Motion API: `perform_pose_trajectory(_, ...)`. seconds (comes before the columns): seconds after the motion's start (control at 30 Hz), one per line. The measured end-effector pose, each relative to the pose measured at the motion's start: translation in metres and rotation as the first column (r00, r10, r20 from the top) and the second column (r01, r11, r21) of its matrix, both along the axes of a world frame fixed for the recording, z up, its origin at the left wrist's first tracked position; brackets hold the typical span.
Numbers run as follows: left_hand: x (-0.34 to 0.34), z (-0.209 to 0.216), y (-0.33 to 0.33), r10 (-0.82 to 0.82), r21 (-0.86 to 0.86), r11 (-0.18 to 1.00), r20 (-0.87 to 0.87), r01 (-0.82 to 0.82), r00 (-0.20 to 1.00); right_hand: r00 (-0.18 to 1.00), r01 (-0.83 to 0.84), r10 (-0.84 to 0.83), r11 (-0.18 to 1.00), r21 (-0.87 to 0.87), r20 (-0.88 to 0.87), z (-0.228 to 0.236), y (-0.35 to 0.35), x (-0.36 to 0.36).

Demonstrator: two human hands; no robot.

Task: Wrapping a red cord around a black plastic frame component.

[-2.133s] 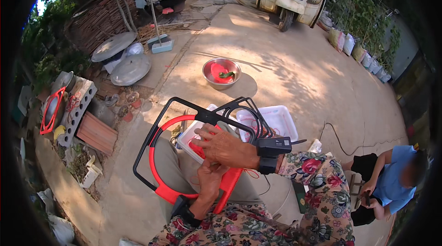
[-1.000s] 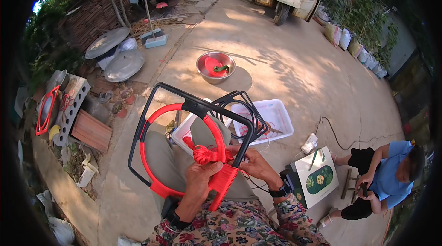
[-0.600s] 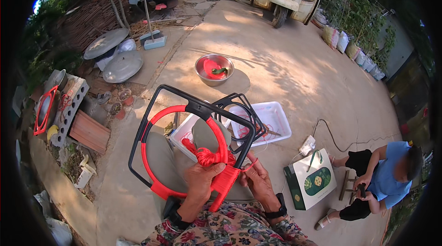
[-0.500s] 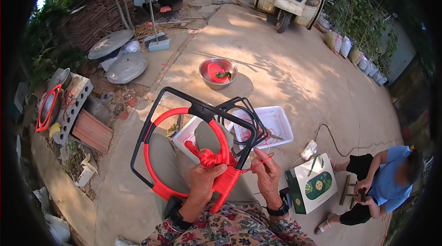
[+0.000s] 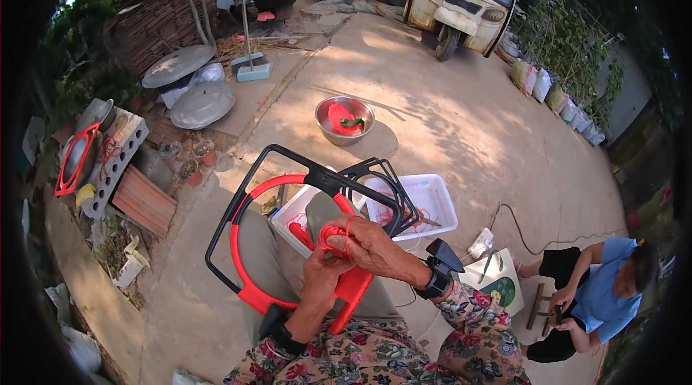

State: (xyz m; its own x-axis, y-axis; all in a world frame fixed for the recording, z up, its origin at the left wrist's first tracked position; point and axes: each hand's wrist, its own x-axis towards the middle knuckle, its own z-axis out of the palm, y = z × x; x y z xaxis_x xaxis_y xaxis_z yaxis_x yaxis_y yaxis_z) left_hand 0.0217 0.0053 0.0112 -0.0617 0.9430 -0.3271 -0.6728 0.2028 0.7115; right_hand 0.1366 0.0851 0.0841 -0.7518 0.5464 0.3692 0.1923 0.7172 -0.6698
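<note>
Across my lap lies a black tubular frame (image 5: 229, 220) with a ring (image 5: 241, 270) wrapped in red cord. My left hand (image 5: 321, 280) is closed at the ring's wrapped near right side, its fingertips pinching a bundle of red cord (image 5: 331, 236). From the right, my right hand (image 5: 380, 246) reaches over the frame, its fingers closed on the same bundle, with a strand looped at the fingertips. Part of the bundle and the frame's right side are hidden behind my hands.
Beyond my knees, two white plastic trays (image 5: 445, 205) hold red cord, and another black frame (image 5: 386, 169) lies over them. Farther out stands a metal bowl (image 5: 323, 122) with red and green things. A white and green box (image 5: 497, 270) and a seated person (image 5: 605, 288) are at right.
My right hand has moved left from beside the frame onto the cord bundle, drawing the strand with it. My left hand has stayed near the wrapped ring.
</note>
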Motion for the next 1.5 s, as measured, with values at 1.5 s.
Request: perform_pose_trajectory(1.5,-0.018,0.011,0.006,-0.051,-0.2,0.978,0.085,0.067,0.995,0.832,0.3,-0.554,0.401,-0.865,0.032,-0.037,-0.066,0.093)
